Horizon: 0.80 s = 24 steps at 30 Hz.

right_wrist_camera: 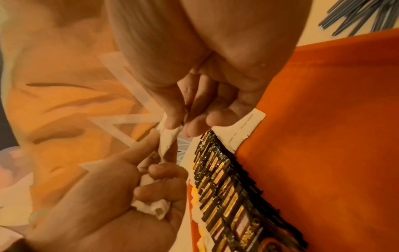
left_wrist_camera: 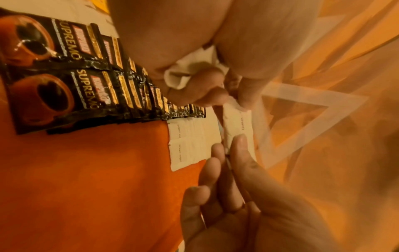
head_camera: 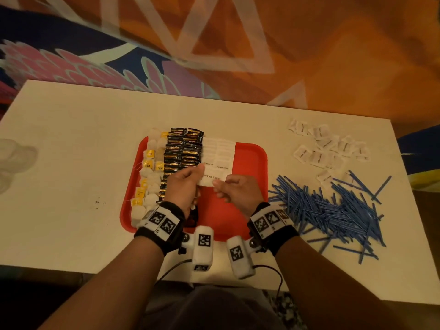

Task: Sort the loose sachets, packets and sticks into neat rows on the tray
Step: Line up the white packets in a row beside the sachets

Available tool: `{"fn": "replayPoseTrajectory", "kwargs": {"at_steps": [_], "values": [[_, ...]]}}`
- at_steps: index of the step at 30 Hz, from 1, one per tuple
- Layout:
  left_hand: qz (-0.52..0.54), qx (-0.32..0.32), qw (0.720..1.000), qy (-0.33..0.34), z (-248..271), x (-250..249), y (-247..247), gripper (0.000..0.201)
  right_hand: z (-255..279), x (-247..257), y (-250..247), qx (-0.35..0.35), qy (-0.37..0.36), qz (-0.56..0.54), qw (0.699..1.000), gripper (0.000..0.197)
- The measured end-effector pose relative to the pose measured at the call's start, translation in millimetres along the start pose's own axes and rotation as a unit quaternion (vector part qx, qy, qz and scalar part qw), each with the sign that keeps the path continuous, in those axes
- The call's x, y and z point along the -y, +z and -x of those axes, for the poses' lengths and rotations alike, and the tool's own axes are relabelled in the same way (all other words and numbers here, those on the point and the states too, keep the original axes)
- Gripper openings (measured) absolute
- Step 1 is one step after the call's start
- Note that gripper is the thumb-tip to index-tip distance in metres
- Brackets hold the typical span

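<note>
Both hands pinch one white brown sugar sachet [head_camera: 212, 180] over the red tray [head_camera: 252, 163]: left hand [head_camera: 184, 184] at one end, also clutching spare sachets; right hand [head_camera: 238, 190] at the other. Risk: spares slipping from the left palm, disturbing the laid sugar rows [head_camera: 217, 151] just beyond the grip. Sachet flat, slightly creased.

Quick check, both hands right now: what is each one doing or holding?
Left hand: pinches one end of a brown sugar sachet, more white sachets bunched in its curled fingers.
Right hand: pinches the other end of the same sachet.
</note>
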<state>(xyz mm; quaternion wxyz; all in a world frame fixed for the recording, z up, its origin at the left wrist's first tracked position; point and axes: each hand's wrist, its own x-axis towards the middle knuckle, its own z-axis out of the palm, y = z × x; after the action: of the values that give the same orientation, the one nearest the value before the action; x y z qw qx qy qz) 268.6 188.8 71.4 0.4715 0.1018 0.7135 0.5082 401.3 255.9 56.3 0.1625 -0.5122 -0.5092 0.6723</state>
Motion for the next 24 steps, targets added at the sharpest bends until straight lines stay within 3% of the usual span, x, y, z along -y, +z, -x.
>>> {"fn": "replayPoseTrajectory", "kwargs": {"at_steps": [8,17,24], "values": [[0.001,-0.038,0.999,-0.018,-20.7,0.9,-39.1,0.022,-67.4,-29.0,1.1,-0.040,0.029,0.226,0.973,0.022],[0.021,-0.073,0.996,-0.042,-25.3,2.5,-80.2,0.020,-116.6,-45.9,27.3,-0.092,0.061,0.277,0.954,0.024],[0.025,-0.071,0.996,-0.056,-30.0,6.2,-85.7,0.019,-115.8,-45.6,26.6,-0.162,0.053,0.297,0.939,0.024]]}}
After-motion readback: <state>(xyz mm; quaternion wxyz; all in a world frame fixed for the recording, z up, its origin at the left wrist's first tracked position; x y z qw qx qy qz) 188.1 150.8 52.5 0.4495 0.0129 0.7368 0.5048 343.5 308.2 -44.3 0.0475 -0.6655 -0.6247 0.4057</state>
